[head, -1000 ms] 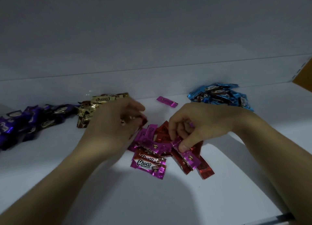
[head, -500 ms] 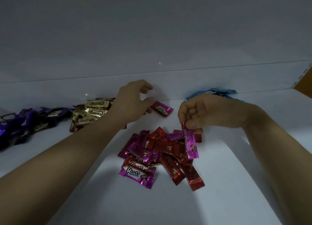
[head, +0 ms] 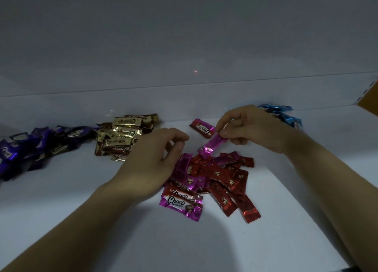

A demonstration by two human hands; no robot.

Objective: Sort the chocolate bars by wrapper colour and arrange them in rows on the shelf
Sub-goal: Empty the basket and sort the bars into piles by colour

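A mixed heap of red and magenta chocolate bars (head: 216, 179) lies in the middle of the white shelf (head: 81, 220). My right hand (head: 251, 128) pinches one magenta bar (head: 211, 146) by its end and holds it above the heap's far edge. Just behind it a single magenta bar (head: 202, 128) lies near the shelf's back wall. My left hand (head: 155, 163) hovers over the heap's left side with fingers loosely curled and nothing in them. Sorted piles sit along the back: purple bars (head: 34, 143), gold bars (head: 120, 136), blue bars (head: 284, 116).
The shelf's back wall (head: 184, 106) rises right behind the piles. A brown side panel (head: 368, 102) closes the far right. A dark strip shows at the bottom right by the front edge (head: 347, 269).
My right hand has carried the magenta bar up and back toward the lone magenta bar. My left hand has drawn back from that lone bar to the heap's left side.
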